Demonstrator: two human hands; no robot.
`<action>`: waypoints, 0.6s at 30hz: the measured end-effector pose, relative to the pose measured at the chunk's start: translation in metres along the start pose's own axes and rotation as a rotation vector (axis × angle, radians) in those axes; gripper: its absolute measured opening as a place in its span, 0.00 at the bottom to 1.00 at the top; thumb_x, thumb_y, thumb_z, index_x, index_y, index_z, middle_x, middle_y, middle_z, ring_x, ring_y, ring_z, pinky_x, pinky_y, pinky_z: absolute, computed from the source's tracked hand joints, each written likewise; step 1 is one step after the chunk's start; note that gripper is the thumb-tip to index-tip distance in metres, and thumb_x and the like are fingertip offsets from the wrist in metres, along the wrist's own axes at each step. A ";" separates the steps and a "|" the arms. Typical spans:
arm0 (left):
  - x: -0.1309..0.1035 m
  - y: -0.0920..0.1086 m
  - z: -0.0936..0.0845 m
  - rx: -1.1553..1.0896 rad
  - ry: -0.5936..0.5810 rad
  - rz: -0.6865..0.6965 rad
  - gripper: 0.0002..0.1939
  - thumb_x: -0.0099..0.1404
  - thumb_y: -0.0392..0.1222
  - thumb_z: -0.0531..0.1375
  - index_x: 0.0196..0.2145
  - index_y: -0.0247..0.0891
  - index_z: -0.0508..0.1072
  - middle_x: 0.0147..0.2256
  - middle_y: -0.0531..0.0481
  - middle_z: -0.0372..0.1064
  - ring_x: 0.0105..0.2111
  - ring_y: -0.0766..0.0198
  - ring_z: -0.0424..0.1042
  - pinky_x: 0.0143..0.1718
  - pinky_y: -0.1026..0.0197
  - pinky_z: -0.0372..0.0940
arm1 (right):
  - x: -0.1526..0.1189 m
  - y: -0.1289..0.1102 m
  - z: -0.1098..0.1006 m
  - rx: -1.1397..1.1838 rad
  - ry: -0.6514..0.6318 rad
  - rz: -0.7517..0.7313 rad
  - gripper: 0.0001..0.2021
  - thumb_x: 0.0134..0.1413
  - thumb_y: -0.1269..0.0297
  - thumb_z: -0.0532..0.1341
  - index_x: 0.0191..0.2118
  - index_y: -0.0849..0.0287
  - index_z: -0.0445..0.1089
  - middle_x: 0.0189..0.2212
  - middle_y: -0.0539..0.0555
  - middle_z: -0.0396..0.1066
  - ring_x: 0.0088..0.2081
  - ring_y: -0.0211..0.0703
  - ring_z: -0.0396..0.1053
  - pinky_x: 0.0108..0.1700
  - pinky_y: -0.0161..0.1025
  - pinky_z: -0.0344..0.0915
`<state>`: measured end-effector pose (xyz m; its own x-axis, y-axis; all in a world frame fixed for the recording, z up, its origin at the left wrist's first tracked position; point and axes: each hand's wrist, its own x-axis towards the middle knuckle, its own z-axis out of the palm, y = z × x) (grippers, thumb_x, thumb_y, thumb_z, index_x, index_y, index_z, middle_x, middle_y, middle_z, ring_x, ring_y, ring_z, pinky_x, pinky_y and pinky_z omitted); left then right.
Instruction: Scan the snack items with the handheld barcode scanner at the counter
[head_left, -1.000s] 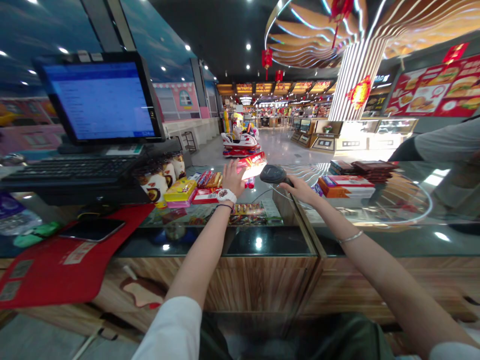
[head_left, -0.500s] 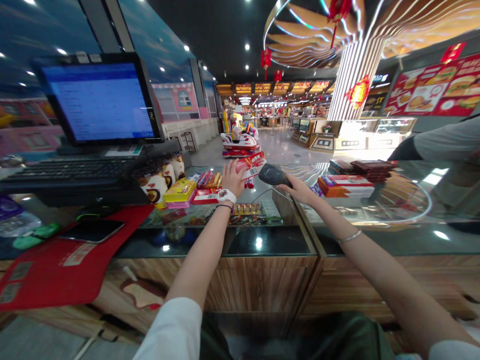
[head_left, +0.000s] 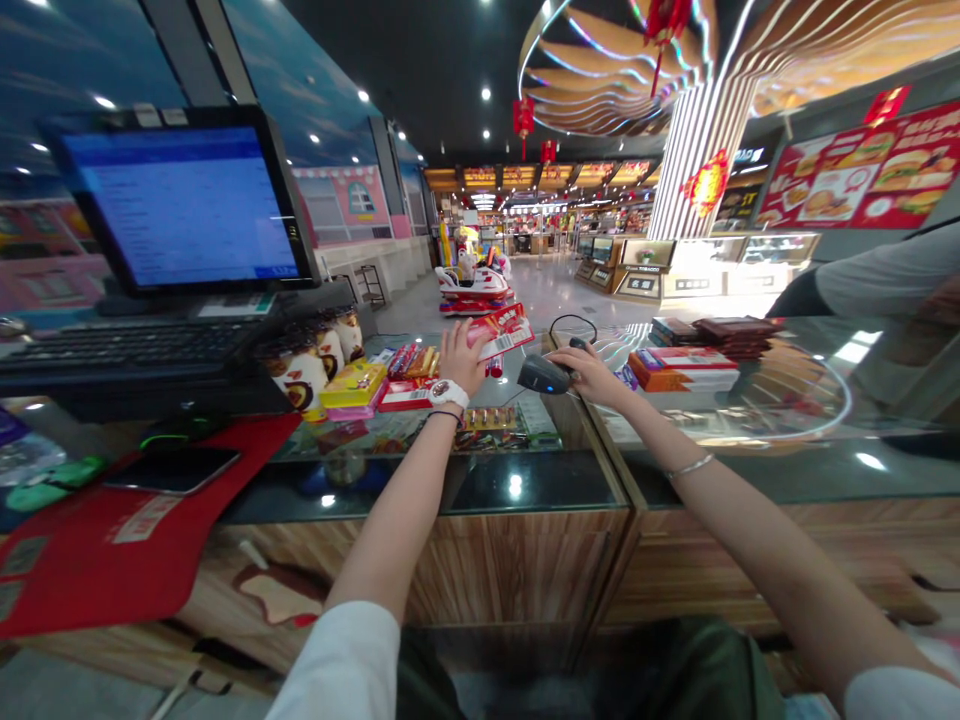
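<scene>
My left hand (head_left: 461, 360) grips a red box (head_left: 504, 332) with a white barcode panel, held up above the glass counter. In my right hand (head_left: 589, 375) is a black barcode scanner (head_left: 541, 375), a small blue light showing on its body. The scanner's head lies just below and right of the box, apart from it. Left of my left hand, yellow and pink packets (head_left: 356, 385) and red snack packs (head_left: 412, 365) lie on the counter.
At the left stand a monitor (head_left: 180, 200), a keyboard (head_left: 135, 340) and patterned cups (head_left: 300, 375). A phone (head_left: 174, 468) rests on a red mat (head_left: 150, 560). Stacked boxes (head_left: 686, 370) sit to the right. Another person's sleeve (head_left: 877, 275) shows at the far right.
The scanner has dropped lower and tilted, and its blue light now shows. The red box is still in my left hand, its barcode side more visible. The view has shifted slightly.
</scene>
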<state>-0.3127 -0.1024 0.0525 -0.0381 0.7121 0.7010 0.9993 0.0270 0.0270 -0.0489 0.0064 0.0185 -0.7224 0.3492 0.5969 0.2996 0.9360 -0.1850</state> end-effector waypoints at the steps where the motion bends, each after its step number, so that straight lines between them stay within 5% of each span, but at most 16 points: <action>1: 0.000 0.001 0.000 -0.004 -0.005 0.007 0.26 0.61 0.36 0.58 0.58 0.44 0.71 0.68 0.44 0.53 0.69 0.45 0.50 0.69 0.37 0.44 | -0.001 0.004 0.000 -0.013 -0.021 0.017 0.30 0.48 0.77 0.53 0.59 0.53 0.67 0.58 0.59 0.68 0.62 0.57 0.62 0.67 0.69 0.41; 10: 0.000 0.007 0.003 -0.036 -0.004 0.054 0.27 0.61 0.37 0.59 0.58 0.47 0.71 0.68 0.46 0.52 0.69 0.46 0.49 0.70 0.37 0.42 | -0.014 0.041 -0.007 -0.023 -0.080 0.110 0.26 0.43 0.77 0.56 0.51 0.58 0.73 0.53 0.61 0.73 0.58 0.57 0.68 0.59 0.61 0.60; 18: 0.000 0.012 0.003 -0.036 -0.023 0.055 0.26 0.61 0.38 0.61 0.58 0.46 0.71 0.68 0.45 0.53 0.69 0.45 0.50 0.70 0.37 0.41 | -0.013 0.039 -0.007 0.124 -0.075 0.161 0.22 0.42 0.77 0.60 0.46 0.59 0.76 0.45 0.57 0.78 0.49 0.51 0.74 0.55 0.50 0.67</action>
<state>-0.3009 -0.0995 0.0509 0.0177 0.7279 0.6854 0.9992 -0.0376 0.0142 -0.0232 0.0379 0.0091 -0.7170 0.4930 0.4928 0.3393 0.8644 -0.3711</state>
